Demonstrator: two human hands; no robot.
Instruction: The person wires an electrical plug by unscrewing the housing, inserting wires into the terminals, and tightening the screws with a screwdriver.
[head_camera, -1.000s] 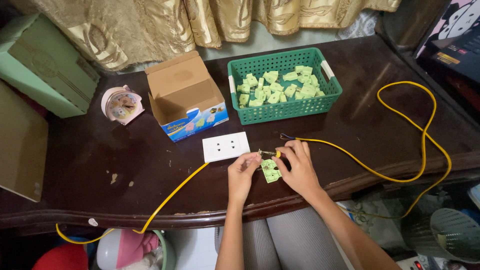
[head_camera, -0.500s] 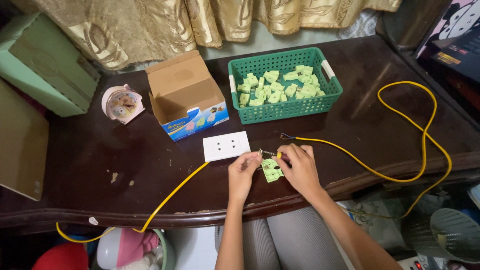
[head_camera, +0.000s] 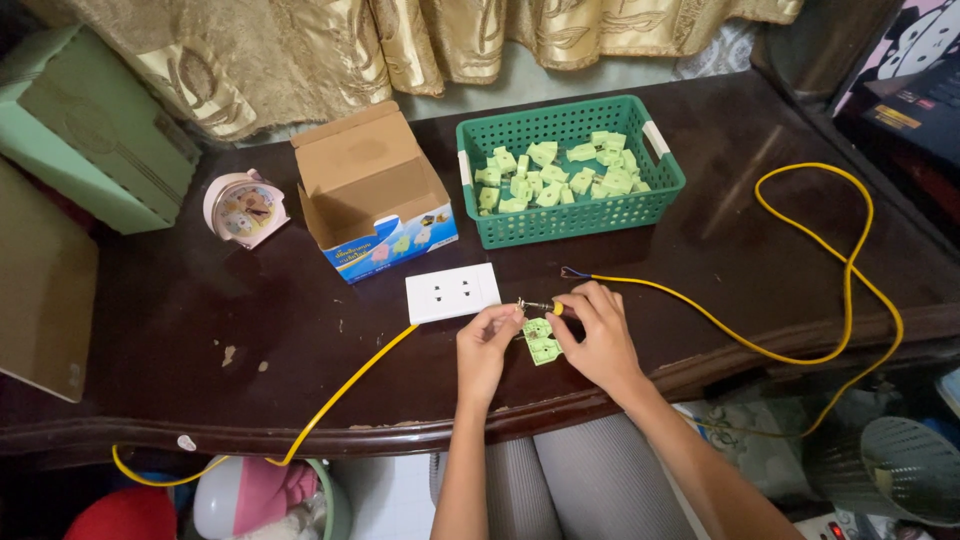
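Fingers of left hand (head_camera: 487, 343) and right hand (head_camera: 598, 335) pinch green socket part (head_camera: 541, 340); screwdriver (head_camera: 538, 306) half hidden

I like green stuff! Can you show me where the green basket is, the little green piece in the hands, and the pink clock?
green basket (head_camera: 571, 222), head view, on its front wall.
little green piece (head_camera: 541, 342), head view, on its middle, between both hands.
pink clock (head_camera: 245, 209), head view, on its face.

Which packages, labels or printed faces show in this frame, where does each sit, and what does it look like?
Cardboard box: left of the green basket, flaps open, brown with a blue printed front.
Pale green carton: far left edge, rectangular.
Small clock: left of the open box, pink with a pictured dial.
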